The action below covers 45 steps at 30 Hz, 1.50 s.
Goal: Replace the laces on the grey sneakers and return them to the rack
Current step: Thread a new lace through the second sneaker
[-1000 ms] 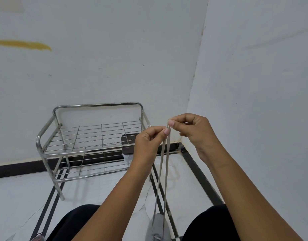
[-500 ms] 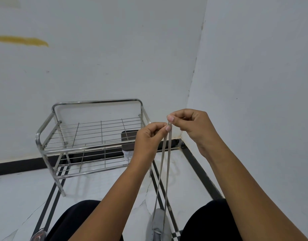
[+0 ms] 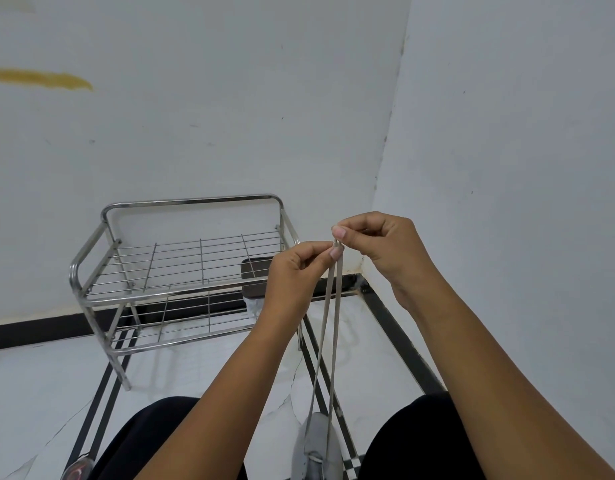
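Note:
A grey sneaker [image 3: 314, 445] rests toe-forward at the bottom edge, between my knees. Two strands of a grey lace [image 3: 328, 327] rise taut from it to my hands. My left hand [image 3: 295, 275] pinches one lace end between thumb and forefinger. My right hand [image 3: 379, 244] pinches the other end, just above and to the right. The two ends meet at my fingertips, held side by side in front of the rack's right end. A two-tier steel rack [image 3: 181, 271] stands against the back wall; no shoe shows on its shelves.
A dark box [image 3: 254, 275] with a white bag under it sits behind the rack's right end. Walls meet in a corner at the right. The white floor has black stripes. A pink-edged object [image 3: 78, 471] peeks in at the bottom left.
Both hands have stayed together on the lace ends and risen slightly in view. The sneaker shows a little more at the bottom edge.

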Each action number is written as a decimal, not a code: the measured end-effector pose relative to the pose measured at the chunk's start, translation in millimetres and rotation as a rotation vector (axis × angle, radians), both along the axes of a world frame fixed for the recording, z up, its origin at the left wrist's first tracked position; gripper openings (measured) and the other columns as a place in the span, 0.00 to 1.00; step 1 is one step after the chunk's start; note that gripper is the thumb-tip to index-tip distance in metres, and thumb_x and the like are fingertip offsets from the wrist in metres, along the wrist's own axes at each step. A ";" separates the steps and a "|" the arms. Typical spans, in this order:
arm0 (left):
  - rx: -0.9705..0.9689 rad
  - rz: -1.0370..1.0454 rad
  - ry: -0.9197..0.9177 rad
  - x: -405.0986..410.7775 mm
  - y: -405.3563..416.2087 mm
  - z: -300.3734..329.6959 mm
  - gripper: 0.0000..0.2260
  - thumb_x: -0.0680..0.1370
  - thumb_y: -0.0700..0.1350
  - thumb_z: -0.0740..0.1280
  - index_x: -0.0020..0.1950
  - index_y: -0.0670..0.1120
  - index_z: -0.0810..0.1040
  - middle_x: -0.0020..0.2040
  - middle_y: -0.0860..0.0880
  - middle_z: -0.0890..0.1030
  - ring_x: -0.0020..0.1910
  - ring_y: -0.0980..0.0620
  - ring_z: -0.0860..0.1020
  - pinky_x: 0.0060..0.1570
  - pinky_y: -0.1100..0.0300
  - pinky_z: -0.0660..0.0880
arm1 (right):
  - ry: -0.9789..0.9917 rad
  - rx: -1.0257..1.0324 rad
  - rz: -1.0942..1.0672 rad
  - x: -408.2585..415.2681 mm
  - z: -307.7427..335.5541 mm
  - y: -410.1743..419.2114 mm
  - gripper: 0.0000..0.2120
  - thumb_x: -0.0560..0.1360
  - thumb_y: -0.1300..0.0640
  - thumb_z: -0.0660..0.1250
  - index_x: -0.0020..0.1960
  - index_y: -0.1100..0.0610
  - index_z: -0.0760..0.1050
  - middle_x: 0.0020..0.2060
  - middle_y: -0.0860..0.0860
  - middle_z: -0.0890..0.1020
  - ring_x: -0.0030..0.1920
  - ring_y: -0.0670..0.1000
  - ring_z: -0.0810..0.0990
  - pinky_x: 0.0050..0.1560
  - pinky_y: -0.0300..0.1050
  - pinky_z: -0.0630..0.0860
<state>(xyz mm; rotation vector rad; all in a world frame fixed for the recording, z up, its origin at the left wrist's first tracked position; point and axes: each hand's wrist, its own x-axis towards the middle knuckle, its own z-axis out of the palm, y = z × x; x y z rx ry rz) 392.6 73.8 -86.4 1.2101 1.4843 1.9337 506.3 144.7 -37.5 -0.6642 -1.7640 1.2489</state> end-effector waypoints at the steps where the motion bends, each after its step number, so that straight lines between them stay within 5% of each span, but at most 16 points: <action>1: -0.002 0.000 0.007 -0.1 -0.2 0.2 0.04 0.75 0.42 0.70 0.48 0.43 0.83 0.30 0.60 0.80 0.28 0.67 0.74 0.31 0.76 0.68 | 0.001 0.000 -0.003 -0.2 0.2 -0.2 0.04 0.71 0.60 0.74 0.45 0.59 0.83 0.39 0.49 0.85 0.40 0.38 0.81 0.41 0.26 0.73; 7: -0.006 0.012 0.033 -0.7 -0.1 -1.0 0.05 0.76 0.42 0.70 0.48 0.42 0.83 0.28 0.61 0.77 0.27 0.66 0.73 0.30 0.76 0.67 | 0.004 -0.025 0.011 -0.2 1.0 -2.1 0.06 0.72 0.60 0.73 0.47 0.61 0.84 0.40 0.49 0.85 0.39 0.36 0.81 0.38 0.26 0.72; 12: -0.026 0.030 0.027 -1.2 1.6 -4.0 0.05 0.76 0.44 0.71 0.47 0.43 0.84 0.28 0.61 0.78 0.28 0.65 0.73 0.30 0.74 0.67 | -0.061 -0.068 -0.008 2.0 1.8 -0.4 0.10 0.75 0.49 0.69 0.50 0.53 0.85 0.46 0.45 0.85 0.42 0.40 0.78 0.45 0.36 0.74; 17: -0.037 0.034 -0.006 -2.4 3.2 -5.3 0.05 0.75 0.44 0.71 0.47 0.43 0.84 0.28 0.61 0.77 0.26 0.64 0.71 0.29 0.74 0.66 | -0.071 -0.091 -0.061 6.7 1.0 4.9 0.12 0.77 0.47 0.66 0.49 0.52 0.84 0.42 0.44 0.83 0.44 0.44 0.78 0.45 0.38 0.74; 21: -0.045 0.043 0.006 -4.6 3.6 -6.8 0.05 0.75 0.45 0.71 0.47 0.45 0.84 0.27 0.60 0.76 0.27 0.64 0.72 0.32 0.70 0.68 | -0.348 -0.087 0.081 16.2 -6.0 13.8 0.07 0.76 0.56 0.67 0.50 0.52 0.84 0.44 0.44 0.84 0.47 0.45 0.79 0.45 0.39 0.74; 24: -0.041 0.059 0.011 -7.1 5.6 -9.1 0.05 0.75 0.46 0.72 0.46 0.46 0.84 0.31 0.58 0.79 0.34 0.61 0.76 0.38 0.61 0.74 | -0.583 -0.058 0.253 18.5 -15.4 15.3 0.07 0.72 0.51 0.73 0.50 0.50 0.84 0.45 0.48 0.84 0.49 0.45 0.80 0.49 0.42 0.74; 28: -0.033 0.072 0.010 -8.4 9.2 -12.4 0.04 0.75 0.45 0.71 0.47 0.46 0.84 0.29 0.60 0.77 0.32 0.64 0.74 0.38 0.62 0.72 | -0.546 -0.060 0.226 12.6 -20.7 19.0 0.10 0.71 0.50 0.74 0.47 0.56 0.83 0.37 0.49 0.80 0.39 0.43 0.76 0.46 0.41 0.73; 31: -0.050 0.136 0.029 -16.6 15.3 -28.8 0.04 0.75 0.46 0.71 0.48 0.48 0.84 0.36 0.59 0.81 0.38 0.61 0.79 0.43 0.57 0.78 | -0.565 -0.081 0.178 17.5 -23.5 29.8 0.11 0.73 0.55 0.73 0.49 0.62 0.81 0.41 0.50 0.84 0.43 0.46 0.80 0.50 0.45 0.75; 35: -0.251 0.377 0.105 -35.9 23.3 -89.1 0.07 0.77 0.50 0.68 0.49 0.49 0.83 0.45 0.53 0.82 0.43 0.56 0.79 0.45 0.61 0.77 | -0.538 -0.229 0.102 31.5 -33.4 56.9 0.08 0.77 0.60 0.68 0.51 0.64 0.76 0.47 0.58 0.85 0.44 0.48 0.84 0.40 0.33 0.77; 37: -0.424 0.444 0.107 -37.7 19.0 -130.7 0.07 0.79 0.49 0.65 0.47 0.49 0.80 0.42 0.52 0.81 0.40 0.57 0.77 0.37 0.65 0.71 | -0.546 -0.248 0.048 38.5 -50.4 74.0 0.09 0.76 0.59 0.69 0.52 0.65 0.78 0.42 0.56 0.86 0.44 0.49 0.84 0.47 0.38 0.79; 41: -0.748 0.506 -0.045 -35.0 -3.8 -234.2 0.09 0.80 0.48 0.61 0.46 0.47 0.78 0.39 0.52 0.82 0.40 0.52 0.80 0.35 0.63 0.70 | -0.633 -0.255 -0.054 59.3 -128.9 92.7 0.06 0.75 0.58 0.70 0.48 0.60 0.83 0.38 0.55 0.84 0.39 0.51 0.83 0.52 0.46 0.78; 45: -1.004 0.525 -0.280 -33.3 -33.6 -330.5 0.11 0.80 0.47 0.60 0.54 0.42 0.77 0.40 0.49 0.84 0.39 0.50 0.81 0.44 0.54 0.77 | -0.686 -0.429 -0.101 78.0 -233.9 83.3 0.06 0.74 0.57 0.72 0.48 0.60 0.83 0.43 0.53 0.85 0.38 0.50 0.83 0.44 0.40 0.77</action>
